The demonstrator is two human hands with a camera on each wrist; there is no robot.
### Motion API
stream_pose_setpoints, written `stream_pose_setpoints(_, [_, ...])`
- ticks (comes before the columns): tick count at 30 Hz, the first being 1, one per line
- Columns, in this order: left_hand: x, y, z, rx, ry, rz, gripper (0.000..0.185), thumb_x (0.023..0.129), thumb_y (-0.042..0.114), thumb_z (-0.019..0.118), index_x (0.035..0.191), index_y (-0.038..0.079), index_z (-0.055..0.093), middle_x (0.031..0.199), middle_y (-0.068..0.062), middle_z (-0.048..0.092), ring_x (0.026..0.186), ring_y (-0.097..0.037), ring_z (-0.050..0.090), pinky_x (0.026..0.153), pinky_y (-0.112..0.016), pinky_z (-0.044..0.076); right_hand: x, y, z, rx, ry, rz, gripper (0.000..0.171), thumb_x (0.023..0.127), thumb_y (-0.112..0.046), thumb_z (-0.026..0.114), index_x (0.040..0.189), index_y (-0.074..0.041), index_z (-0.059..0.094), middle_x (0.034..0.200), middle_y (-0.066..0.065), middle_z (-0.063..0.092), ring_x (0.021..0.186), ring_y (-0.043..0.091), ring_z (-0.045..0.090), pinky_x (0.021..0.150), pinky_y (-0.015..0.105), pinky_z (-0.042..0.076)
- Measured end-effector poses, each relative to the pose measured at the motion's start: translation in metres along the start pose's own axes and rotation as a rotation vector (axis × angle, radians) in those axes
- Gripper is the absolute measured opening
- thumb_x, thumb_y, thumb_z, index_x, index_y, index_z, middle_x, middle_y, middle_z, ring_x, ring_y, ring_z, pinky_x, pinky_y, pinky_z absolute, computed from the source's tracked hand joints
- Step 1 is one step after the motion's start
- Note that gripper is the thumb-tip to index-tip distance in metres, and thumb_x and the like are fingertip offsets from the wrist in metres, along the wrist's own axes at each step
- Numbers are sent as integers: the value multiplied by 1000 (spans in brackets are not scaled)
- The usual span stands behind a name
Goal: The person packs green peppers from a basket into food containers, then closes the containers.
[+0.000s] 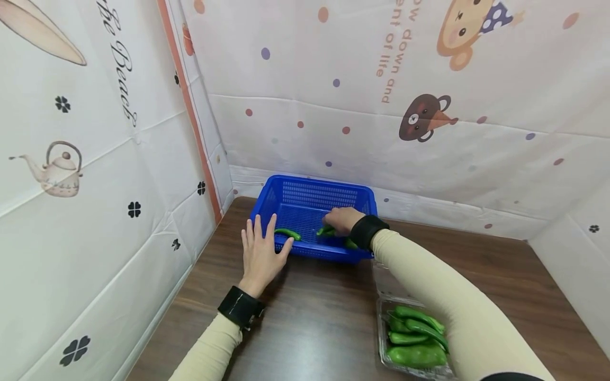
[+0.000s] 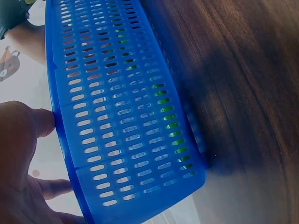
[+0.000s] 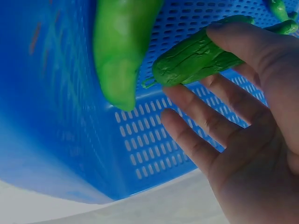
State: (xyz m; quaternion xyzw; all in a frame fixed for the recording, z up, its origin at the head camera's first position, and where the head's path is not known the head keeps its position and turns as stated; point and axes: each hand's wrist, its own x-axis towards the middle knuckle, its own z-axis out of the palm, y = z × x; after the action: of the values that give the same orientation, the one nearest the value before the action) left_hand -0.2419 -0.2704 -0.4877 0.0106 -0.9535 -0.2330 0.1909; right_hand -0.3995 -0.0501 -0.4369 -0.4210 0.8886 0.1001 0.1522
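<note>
Wooden table [image 1: 310, 317], dark brown, printed white sheets hung on three sides. I see a blue slotted plastic basket [image 1: 314, 198] at the far edge of the tabletop, near the back-left corner.

Clear plastic tray [image 1: 381, 323] near-right on the table, partly under the R forearm, w/ a pile of green peppers [image 1: 414, 338] in it. Well apart from the basket.

L hand [image 1: 260, 254]: flat, fingers straight and spread, palm on the table w/ fingertips against the basket's near-left rim. Holds nothing. L wrist view shows the thumb by the basket's outer wall.

R hand [image 1: 342, 219]: inside the basket, thumb and fingers pinching one green pepper [image 3: 198, 58], the other fingers loosely extended below it. R wrist view shows that pepper just above the basket floor.

Loose peppers in the basket: one [image 1: 288, 233] lying near the L fingertips, another [image 3: 122, 44] close to the R wrist cam, blurred.
</note>
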Motion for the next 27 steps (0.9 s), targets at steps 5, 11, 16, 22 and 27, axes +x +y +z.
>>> stream_pose_setpoints(5, [-1,4,0,3,36,34,78,98,51,64,160,12,37,161,-33,27,150,-55,20,122,-66,9,-7,-2,-3,-3,23,-25,15,93,-12,77,107,-15,71,93,-1,69,85,18,64,76,39,57])
stream_pose_setpoints(11, [-1,10,1,-14,63,69,82,97,51,66,162,13,33,161,-32,28,149,-55,22,121,-65,15,-18,-10,-10,-10,56,-43,26,95,-14,75,121,-14,71,104,4,72,92,20,66,80,40,57])
stream_pose_setpoints(16, [-2,16,1,-48,50,85,89,96,54,66,164,11,26,163,-30,27,152,-51,19,121,-64,17,-25,-14,-12,-8,68,-25,34,97,-17,74,130,-14,67,115,7,71,103,24,67,87,41,57])
stream_pose_setpoints(22, [-3,21,2,-56,53,148,95,93,58,67,163,9,26,162,-29,30,151,-50,22,119,-67,21,-38,-13,-15,34,134,-22,36,95,-18,76,129,-13,65,116,8,71,104,25,68,88,43,58])
stream_pose_setpoints(27, [-6,30,3,-101,6,245,100,91,63,66,164,10,25,164,-26,28,152,-47,21,120,-66,19,-56,-9,-18,71,202,-22,35,96,-19,75,128,-12,63,111,6,71,96,23,68,82,42,59])
